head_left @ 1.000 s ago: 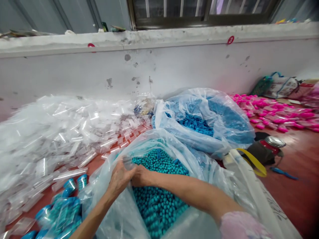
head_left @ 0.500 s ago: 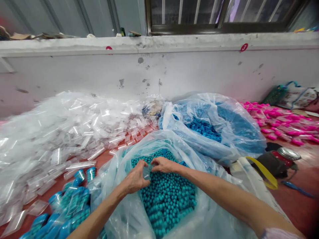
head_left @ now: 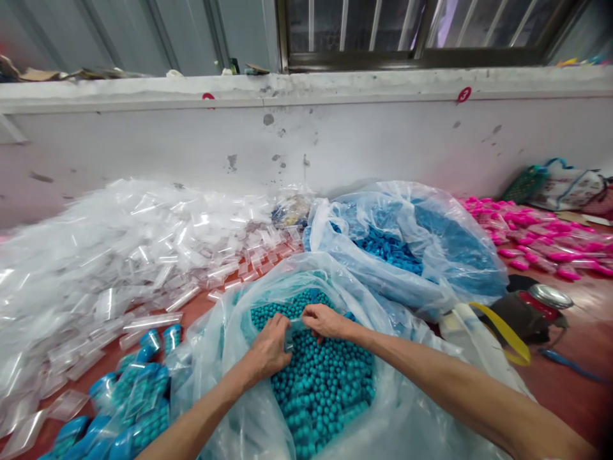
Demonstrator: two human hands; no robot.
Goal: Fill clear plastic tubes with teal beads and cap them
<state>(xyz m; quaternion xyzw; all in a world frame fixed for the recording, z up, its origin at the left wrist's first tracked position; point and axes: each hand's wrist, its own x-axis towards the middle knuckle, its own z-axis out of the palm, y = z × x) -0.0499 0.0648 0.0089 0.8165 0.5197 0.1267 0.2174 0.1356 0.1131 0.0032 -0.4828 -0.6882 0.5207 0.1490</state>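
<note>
A clear plastic tube [head_left: 288,340] is in my left hand [head_left: 269,348], whose fingers are closed round it. My right hand [head_left: 326,321] is beside it, fingers bent and pinched at the tube's upper end. Both hands are over a large translucent plastic bag [head_left: 239,390] full of small round teal beads [head_left: 330,377]. Part of the tube is hidden by my fingers. Lower left, several bead-filled clear tubes with blue caps [head_left: 143,390] lie in a heap on the red floor.
Empty clear tubes [head_left: 119,255] form a big pile at left. Behind the beads stands a bag [head_left: 460,243] of blue pieces [head_left: 390,249]. Pink items [head_left: 550,239], a yellow strap [head_left: 502,332] and a dark object with a silver top [head_left: 550,296] are at right. A white wall [head_left: 335,140] runs behind.
My left hand has turned and closed more round the tube. My right hand has shifted slightly right and lower, its fingers now curled down.
</note>
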